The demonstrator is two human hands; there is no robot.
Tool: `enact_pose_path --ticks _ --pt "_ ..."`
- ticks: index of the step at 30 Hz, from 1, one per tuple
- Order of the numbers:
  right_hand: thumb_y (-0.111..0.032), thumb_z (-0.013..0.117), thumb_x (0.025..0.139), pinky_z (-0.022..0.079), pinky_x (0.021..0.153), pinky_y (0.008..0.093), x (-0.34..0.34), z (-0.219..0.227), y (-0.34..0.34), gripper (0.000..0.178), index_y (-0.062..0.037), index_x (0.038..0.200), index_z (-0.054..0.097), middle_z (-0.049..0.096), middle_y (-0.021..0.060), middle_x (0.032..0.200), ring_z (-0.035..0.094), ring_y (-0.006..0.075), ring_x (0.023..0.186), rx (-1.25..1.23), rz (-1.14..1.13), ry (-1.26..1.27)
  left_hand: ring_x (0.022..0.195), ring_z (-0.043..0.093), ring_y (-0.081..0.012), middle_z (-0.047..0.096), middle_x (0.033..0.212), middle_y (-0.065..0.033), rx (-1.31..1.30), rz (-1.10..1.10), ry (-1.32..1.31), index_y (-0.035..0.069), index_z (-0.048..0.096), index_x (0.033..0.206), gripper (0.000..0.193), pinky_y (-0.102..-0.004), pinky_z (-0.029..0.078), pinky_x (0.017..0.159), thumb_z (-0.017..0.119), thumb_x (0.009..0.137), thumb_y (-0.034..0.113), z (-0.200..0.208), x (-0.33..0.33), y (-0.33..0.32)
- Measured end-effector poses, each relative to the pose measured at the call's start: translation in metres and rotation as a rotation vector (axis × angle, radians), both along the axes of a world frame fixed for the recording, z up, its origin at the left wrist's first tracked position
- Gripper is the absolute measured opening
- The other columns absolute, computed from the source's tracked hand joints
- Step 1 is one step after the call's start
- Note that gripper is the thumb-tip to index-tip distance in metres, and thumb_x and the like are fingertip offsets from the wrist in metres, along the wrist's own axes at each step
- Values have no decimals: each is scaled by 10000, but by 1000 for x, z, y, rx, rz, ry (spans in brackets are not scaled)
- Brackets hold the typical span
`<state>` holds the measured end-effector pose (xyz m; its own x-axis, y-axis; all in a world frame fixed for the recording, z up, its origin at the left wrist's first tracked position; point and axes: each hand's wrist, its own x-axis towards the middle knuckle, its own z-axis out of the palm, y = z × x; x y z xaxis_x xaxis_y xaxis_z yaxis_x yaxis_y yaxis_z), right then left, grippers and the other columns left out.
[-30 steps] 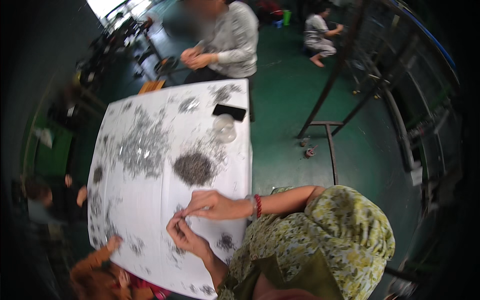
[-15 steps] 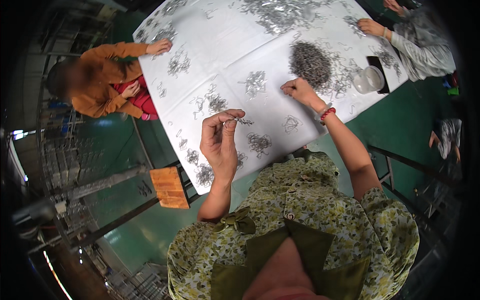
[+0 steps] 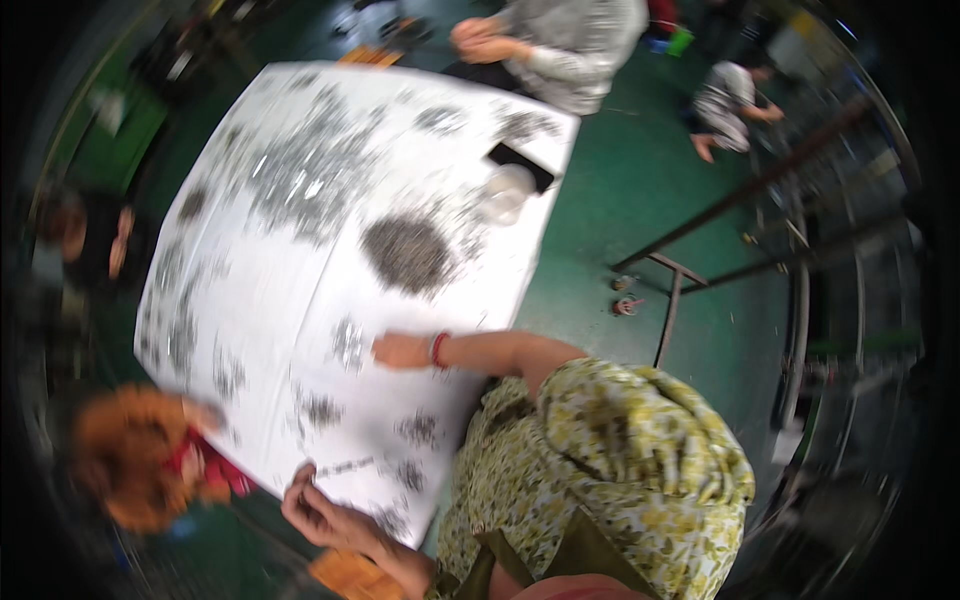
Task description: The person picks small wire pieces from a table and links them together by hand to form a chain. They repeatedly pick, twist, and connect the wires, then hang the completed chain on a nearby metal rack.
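My left hand (image 3: 318,512) is raised over the near left corner of the white table (image 3: 255,320). Its thumb and fingers pinch one end of a short chain of small grey metal pieces (image 3: 345,466), which sticks out to the right. Low over the table, my right hand (image 3: 402,350), with a red bracelet at the wrist, is beside a small loose heap of thin metal pieces (image 3: 348,343). Motion smears its fingers, so I cannot make out whether they hold anything. More small heaps, such as a grey one (image 3: 416,429), lie between my two hands.
A dense dark pile (image 3: 407,253) of small metal pieces lies beyond my right hand, near a clear round tub (image 3: 508,194) and a black flat object (image 3: 522,166). Shiny pieces (image 3: 310,175) spread farther back. Other people sit around the table; a wooden stool (image 3: 352,574) is by my left arm.
The whole view has swung to the right and blurred. The chain in my left hand now stretches out longer and straighter. My right hand is now closer to a small heap.
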<state>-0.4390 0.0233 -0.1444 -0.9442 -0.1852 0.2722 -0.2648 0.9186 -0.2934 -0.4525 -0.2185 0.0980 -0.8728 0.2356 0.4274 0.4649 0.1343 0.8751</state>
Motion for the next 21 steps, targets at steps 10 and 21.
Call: enact_pose_path --ticks 10,21 --pt "0 528 862 459 587 286 27 152 3 260 50 1117 528 575 76 764 542 138 628 -1574 -343 -101 908 559 -177 600 957 -126 68 -316 -76 -17 522 985 100 -323 457 833 533 942 71 -1 -2 66" --pt "-67 664 806 494 606 243 83 257 -8 147 40 906 684 629 79 796 600 121 676 -1413 -205 240 898 551 -142 599 962 -103 75 -480 -289 -43 543 1029 175 -279 439 853 584 918 85 -11 0 108"
